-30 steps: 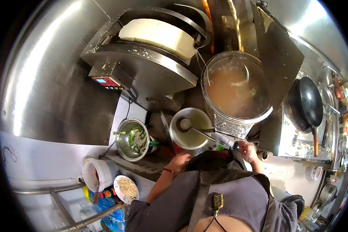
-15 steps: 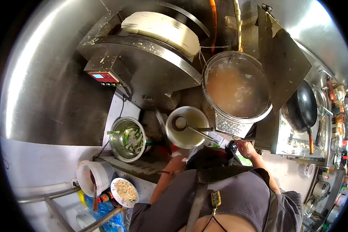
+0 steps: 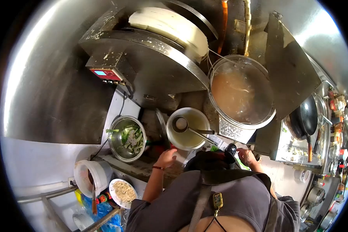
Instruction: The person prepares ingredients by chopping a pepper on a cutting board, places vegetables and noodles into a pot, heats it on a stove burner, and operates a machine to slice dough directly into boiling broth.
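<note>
My left hand is just below the white bucket, near a dark pot lid on edge. Its fingers are apart, with nothing visible in them. A metal ladle lies across the bucket, which contains cloudy pale liquid. To the left, chopped green leaves fill part of a steel bowl. My right hand is beside a round black object at my front. Its fingers are bent and partly hidden, so I cannot tell whether they grip anything.
A large pot of brownish liquid stands right of a round machine with a red control panel. At lower left are a plate of pale strips and a white tub. A black wok is at right.
My left hand has moved left and forward, away from my body, and its fingers show more clearly. My right hand has shifted slightly forward. The whole view has shifted a little.
</note>
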`<control>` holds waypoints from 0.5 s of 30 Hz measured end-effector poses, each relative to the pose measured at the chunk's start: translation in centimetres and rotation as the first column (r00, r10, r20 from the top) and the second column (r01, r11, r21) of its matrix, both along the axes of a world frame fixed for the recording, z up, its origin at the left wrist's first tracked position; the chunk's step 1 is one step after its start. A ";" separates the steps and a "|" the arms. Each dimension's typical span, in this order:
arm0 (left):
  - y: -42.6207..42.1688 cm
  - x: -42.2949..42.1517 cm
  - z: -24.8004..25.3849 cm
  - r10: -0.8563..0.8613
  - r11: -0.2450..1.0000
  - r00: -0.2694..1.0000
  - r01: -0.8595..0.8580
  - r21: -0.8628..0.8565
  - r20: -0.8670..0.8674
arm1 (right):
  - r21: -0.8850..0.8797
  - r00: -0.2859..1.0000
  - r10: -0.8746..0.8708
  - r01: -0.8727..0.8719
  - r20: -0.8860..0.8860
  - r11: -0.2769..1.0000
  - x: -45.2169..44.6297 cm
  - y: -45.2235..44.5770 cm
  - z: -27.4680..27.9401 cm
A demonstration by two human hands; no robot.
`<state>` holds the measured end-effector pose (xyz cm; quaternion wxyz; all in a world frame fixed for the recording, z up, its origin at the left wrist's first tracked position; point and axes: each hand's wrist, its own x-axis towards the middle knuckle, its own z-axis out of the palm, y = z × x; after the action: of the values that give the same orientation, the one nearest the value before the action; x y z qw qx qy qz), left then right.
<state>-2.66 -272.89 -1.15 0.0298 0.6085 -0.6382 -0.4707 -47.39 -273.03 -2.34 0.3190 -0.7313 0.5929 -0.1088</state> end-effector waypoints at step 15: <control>1.1 -1.2 -3.1 -0.004 0.994 0.997 0.013 0.108 -0.083 | -0.017 1.000 -0.011 0.011 0.018 1.000 0.9 -0.8 -1.0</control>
<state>-3.88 -271.80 -4.20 0.0213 0.5865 -0.6123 -0.5297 -46.48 -273.81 -3.31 0.3175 -0.7298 0.5931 -0.1221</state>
